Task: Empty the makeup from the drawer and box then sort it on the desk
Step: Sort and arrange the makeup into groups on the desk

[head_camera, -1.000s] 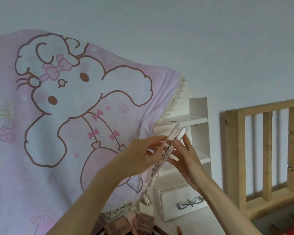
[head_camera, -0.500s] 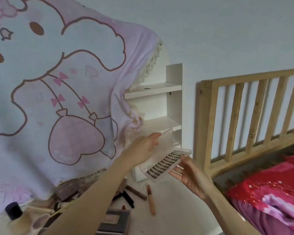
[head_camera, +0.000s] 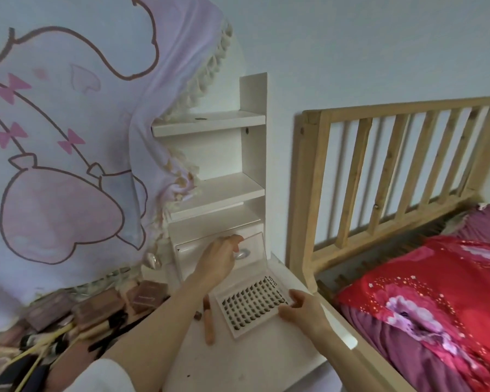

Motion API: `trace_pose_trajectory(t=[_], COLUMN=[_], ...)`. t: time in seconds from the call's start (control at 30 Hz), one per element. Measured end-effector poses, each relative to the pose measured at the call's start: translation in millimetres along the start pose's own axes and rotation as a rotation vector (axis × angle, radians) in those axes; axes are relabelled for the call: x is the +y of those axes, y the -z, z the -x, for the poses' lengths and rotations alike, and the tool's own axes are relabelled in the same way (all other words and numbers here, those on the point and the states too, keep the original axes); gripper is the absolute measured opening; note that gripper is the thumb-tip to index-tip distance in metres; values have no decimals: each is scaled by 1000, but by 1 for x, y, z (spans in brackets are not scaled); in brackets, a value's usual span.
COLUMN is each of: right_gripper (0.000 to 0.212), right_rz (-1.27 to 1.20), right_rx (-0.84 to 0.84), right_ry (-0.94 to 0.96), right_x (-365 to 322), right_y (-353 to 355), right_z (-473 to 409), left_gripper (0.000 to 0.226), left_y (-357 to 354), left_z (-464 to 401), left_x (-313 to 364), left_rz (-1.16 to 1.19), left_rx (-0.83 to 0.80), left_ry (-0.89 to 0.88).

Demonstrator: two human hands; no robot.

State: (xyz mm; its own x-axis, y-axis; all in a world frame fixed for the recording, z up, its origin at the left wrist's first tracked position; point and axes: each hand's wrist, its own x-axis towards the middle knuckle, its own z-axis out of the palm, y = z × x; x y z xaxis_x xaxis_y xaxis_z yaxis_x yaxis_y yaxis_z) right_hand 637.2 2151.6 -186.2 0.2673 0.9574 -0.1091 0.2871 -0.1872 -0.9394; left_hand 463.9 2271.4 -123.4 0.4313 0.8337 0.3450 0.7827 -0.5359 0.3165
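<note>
White desk (head_camera: 246, 360): lash case (head_camera: 252, 306) between both hands' grip.

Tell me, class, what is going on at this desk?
A person holds a clear plastic false-lash case low over the white desk. The left hand lifts its transparent lid; the right hand steadies the tray. Brown compacts and brushes lie to the left.

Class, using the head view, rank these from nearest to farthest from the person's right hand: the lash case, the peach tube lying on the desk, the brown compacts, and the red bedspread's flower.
1. Lash case: touching the right hand.
2. Peach tube: left, past the case.
3. Flower and brown compacts: opposite sides, too close to rank.
</note>
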Motion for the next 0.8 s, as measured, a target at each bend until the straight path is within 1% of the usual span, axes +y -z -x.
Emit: trace_pose_trajectory(t=[0.07, 0.1, 0.17, 0.2, 0.23, 0.33, 0.47, 0.53, 0.6, 0.63, 0.73, 0.8], right_gripper=[29, 30, 60, 72, 77, 80, 78, 76, 77, 80, 100, 104], right_rz=[131, 203, 365, 432, 508, 620, 682, 744, 779, 800, 866, 886], right_rx=[11, 9, -1, 3, 10, 38, 112, 131, 125, 119, 112, 108], right_ry=[46, 78, 106, 117, 137, 185, 221, 250, 267, 272, 287, 277], right_x=[-3, -3, 3, 6, 9, 16, 23, 27, 30, 31, 31, 32], right_y=[-3, -5, -12, -15, -17, -20, -19, -20, -21, -21, -24, -26], right_z=[-3, -5, -13, -14, -16, -22, -26, -26, -25, -25, -24, -25], left_gripper=[49, 49, 48, 47, 45, 33, 18, 21, 29, 34, 51, 60], left_y=[-5, -6, -10, -12, -15, -21, -22, -21, -19, -17, -19, -18], left_z=[-8, -11, -16, -19, -21, -25, -27, -28, -26, -23, -11, -1], left_x=[2, 3, 4, 3, 1, 1, 2, -1, -3, -3, -5, -2], left_rz=[26, 31, 29, 22, 17, -5, -119, -178, -209, -231, -356, -370], left_rx=[36, 51, 73, 82, 91, 126, 265, 294, 269, 245, 215, 171], left_ry=[4, 0, -9, -12, -14, -42, -87, -128, -178, -192, -199, -161])
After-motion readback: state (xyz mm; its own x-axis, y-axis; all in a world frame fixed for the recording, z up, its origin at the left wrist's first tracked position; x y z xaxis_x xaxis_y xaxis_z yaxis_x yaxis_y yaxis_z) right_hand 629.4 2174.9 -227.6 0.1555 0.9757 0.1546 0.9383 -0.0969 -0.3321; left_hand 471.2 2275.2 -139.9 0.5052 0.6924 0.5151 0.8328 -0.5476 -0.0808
